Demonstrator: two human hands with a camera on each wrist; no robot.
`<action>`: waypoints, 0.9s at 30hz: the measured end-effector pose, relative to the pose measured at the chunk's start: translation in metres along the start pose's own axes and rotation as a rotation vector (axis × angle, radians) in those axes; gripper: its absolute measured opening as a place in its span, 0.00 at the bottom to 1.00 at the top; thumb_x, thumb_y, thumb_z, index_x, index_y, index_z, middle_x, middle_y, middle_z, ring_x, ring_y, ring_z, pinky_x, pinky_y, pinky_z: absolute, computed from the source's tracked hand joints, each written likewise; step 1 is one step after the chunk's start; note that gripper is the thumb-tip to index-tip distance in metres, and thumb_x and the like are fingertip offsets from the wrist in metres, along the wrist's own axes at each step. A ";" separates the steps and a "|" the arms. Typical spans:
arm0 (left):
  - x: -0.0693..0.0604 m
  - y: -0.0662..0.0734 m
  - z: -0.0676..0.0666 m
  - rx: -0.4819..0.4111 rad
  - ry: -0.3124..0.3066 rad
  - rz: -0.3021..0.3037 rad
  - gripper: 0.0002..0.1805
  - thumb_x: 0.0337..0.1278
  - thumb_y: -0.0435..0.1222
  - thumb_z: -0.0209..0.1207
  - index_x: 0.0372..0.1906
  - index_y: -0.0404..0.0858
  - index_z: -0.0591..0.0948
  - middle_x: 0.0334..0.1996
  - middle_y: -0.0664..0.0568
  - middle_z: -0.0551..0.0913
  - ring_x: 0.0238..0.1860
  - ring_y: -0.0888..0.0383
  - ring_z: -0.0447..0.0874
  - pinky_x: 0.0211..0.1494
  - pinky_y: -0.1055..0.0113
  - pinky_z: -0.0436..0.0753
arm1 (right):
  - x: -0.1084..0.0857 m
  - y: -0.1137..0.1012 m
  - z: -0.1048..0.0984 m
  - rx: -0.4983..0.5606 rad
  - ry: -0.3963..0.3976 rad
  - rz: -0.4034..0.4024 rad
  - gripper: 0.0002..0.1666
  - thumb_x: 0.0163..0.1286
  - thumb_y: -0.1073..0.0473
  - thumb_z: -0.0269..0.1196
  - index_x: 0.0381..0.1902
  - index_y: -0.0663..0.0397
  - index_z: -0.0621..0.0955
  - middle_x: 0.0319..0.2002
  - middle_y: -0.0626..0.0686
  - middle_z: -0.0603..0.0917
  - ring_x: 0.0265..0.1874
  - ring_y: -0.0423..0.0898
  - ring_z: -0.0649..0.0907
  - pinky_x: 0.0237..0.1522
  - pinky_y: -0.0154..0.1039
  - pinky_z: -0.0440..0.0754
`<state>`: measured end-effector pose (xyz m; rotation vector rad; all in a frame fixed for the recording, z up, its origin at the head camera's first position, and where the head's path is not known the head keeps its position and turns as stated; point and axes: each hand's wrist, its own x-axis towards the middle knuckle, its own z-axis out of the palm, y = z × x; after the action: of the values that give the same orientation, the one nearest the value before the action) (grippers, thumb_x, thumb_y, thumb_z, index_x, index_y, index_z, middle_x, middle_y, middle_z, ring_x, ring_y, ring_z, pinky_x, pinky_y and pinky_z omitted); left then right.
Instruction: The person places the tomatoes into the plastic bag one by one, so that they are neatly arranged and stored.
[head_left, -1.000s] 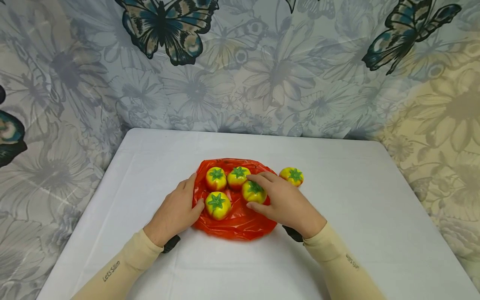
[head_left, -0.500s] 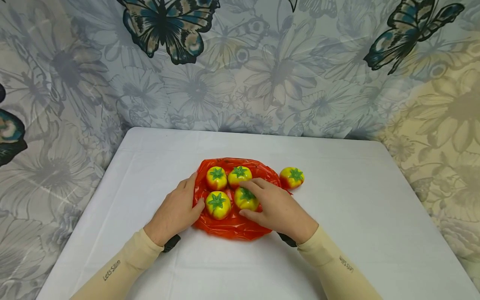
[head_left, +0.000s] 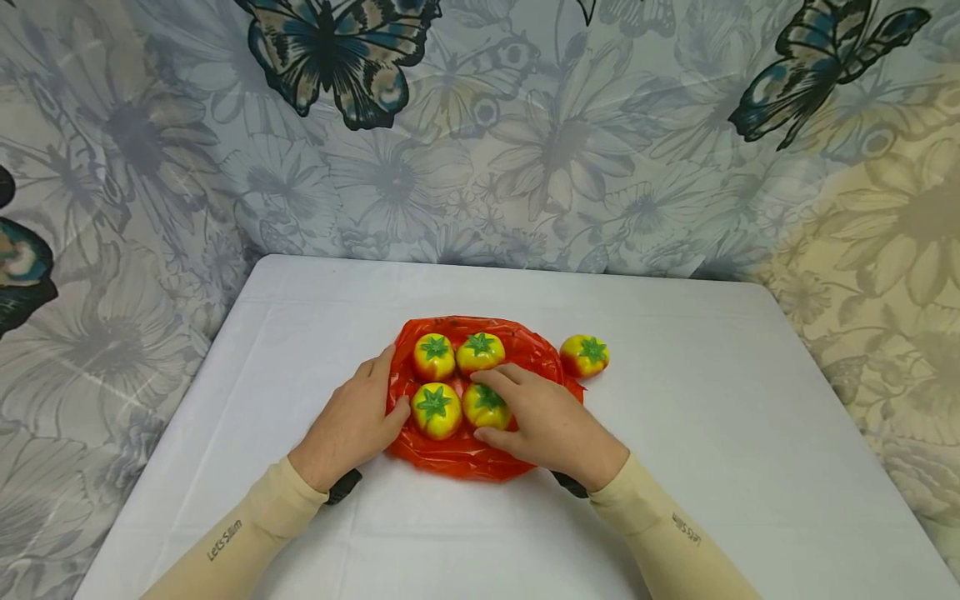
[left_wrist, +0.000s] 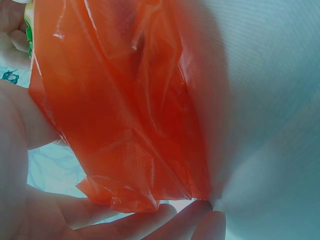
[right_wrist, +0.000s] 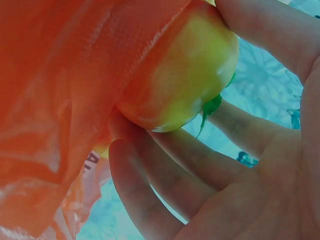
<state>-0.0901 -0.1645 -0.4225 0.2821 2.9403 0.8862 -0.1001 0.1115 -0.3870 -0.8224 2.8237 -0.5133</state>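
Observation:
Four yellow-red tomato-like fruits with green star-shaped tops lie on a red plastic bag (head_left: 465, 458). My right hand (head_left: 555, 429) has its thumb and fingers around the front-right fruit (head_left: 483, 407); the right wrist view shows that fruit (right_wrist: 185, 70) between thumb and fingers, partly behind the bag. Beside it is the front-left fruit (head_left: 437, 411), with two more behind, left (head_left: 433, 358) and right (head_left: 480, 353). At the bag's left edge rests my left hand (head_left: 348, 421), thumb on the rim and fingers along the outside; the left wrist view shows the bag's side (left_wrist: 120, 115) against them.
A fifth fruit (head_left: 584, 357) sits on the white table (head_left: 712, 417), just outside the bag's right edge. Patterned cloth (head_left: 525, 167) with flowers and butterflies stands behind the table and along both sides.
My right hand has moved left and slightly toward me with its fruit, bringing it close to the front-left one. The left hand has stayed at the bag's edge.

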 end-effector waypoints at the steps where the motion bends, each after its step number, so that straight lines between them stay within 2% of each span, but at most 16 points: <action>1: 0.000 0.000 0.000 0.001 0.000 0.001 0.43 0.74 0.40 0.60 0.85 0.29 0.57 0.74 0.30 0.74 0.67 0.34 0.84 0.67 0.40 0.86 | 0.000 0.000 0.000 0.000 -0.001 0.000 0.42 0.67 0.40 0.76 0.76 0.42 0.77 0.69 0.51 0.82 0.62 0.48 0.86 0.64 0.50 0.88; 15: -0.001 -0.002 0.003 0.008 0.030 0.035 0.43 0.73 0.39 0.60 0.85 0.28 0.58 0.73 0.29 0.75 0.68 0.33 0.83 0.68 0.39 0.85 | 0.001 0.001 0.006 -0.002 -0.016 -0.016 0.40 0.67 0.42 0.77 0.73 0.45 0.77 0.65 0.52 0.83 0.58 0.49 0.87 0.62 0.51 0.89; 27: 0.000 -0.001 0.003 0.006 0.022 0.027 0.43 0.74 0.40 0.60 0.85 0.28 0.57 0.74 0.29 0.74 0.68 0.33 0.83 0.68 0.39 0.85 | 0.001 0.003 0.009 -0.008 -0.047 -0.022 0.39 0.67 0.42 0.77 0.72 0.46 0.78 0.63 0.50 0.84 0.56 0.46 0.87 0.61 0.47 0.90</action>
<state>-0.0899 -0.1642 -0.4255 0.3149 2.9665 0.8889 -0.1006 0.1107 -0.3965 -0.8569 2.7788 -0.4795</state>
